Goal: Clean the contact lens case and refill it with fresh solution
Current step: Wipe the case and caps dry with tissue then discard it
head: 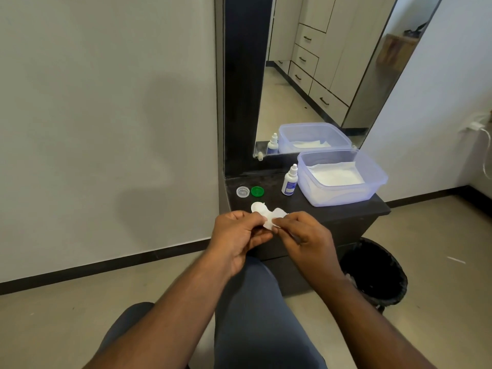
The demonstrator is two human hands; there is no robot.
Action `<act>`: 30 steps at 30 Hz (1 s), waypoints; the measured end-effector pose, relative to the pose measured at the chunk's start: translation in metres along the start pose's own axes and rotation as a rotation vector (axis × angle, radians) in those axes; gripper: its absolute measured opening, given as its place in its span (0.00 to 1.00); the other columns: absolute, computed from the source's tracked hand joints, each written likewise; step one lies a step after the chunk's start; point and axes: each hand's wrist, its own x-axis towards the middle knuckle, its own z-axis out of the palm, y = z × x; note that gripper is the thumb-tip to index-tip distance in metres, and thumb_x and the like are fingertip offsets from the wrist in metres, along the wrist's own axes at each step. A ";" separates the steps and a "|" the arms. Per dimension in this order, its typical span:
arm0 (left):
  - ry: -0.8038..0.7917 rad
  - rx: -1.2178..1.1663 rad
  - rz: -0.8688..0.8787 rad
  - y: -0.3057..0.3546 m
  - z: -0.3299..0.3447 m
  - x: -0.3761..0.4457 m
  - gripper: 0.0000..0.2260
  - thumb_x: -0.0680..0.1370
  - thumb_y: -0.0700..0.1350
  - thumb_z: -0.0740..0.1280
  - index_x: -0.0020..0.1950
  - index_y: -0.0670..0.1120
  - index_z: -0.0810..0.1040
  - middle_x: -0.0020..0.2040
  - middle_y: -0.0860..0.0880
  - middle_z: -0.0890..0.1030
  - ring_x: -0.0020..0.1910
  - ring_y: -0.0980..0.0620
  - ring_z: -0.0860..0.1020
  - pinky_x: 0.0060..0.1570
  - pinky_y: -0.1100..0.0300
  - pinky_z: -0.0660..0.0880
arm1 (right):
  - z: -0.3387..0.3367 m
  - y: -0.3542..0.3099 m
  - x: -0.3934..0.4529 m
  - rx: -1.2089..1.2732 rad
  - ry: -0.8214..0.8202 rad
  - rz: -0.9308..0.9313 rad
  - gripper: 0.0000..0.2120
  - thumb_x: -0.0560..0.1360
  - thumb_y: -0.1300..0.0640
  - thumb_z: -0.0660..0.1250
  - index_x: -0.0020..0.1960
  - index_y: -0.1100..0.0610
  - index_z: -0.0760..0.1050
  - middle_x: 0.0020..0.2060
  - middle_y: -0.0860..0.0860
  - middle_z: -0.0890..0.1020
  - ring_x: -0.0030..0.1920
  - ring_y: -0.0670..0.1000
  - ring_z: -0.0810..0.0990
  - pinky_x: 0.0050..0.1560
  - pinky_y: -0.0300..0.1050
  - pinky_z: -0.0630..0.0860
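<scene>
My left hand (237,233) grips the white contact lens case (257,208); one round well sticks out above my fingers. My right hand (303,233) pinches a small white tissue (277,215) against the case's other well, which is hidden under it. Both hands hover over the front edge of the dark counter (354,209). Two loose caps lie on the counter beyond my hands: a clear one (242,192) and a green one (257,191). A small white solution bottle (290,180) with a blue label stands upright, capped, to the right of them.
A clear plastic tub (343,194) holding white tissues sits at the counter's right, in front of a mirror (314,75). A black waste bin (378,272) stands on the floor at the lower right. My knees are below the counter. A bare wall fills the left.
</scene>
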 end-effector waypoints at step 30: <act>0.009 0.010 0.101 -0.016 -0.006 -0.004 0.03 0.73 0.32 0.68 0.39 0.34 0.78 0.36 0.38 0.83 0.33 0.48 0.82 0.35 0.61 0.81 | 0.005 -0.003 -0.004 0.099 0.014 0.063 0.08 0.72 0.61 0.71 0.50 0.59 0.83 0.47 0.50 0.81 0.47 0.43 0.79 0.49 0.32 0.75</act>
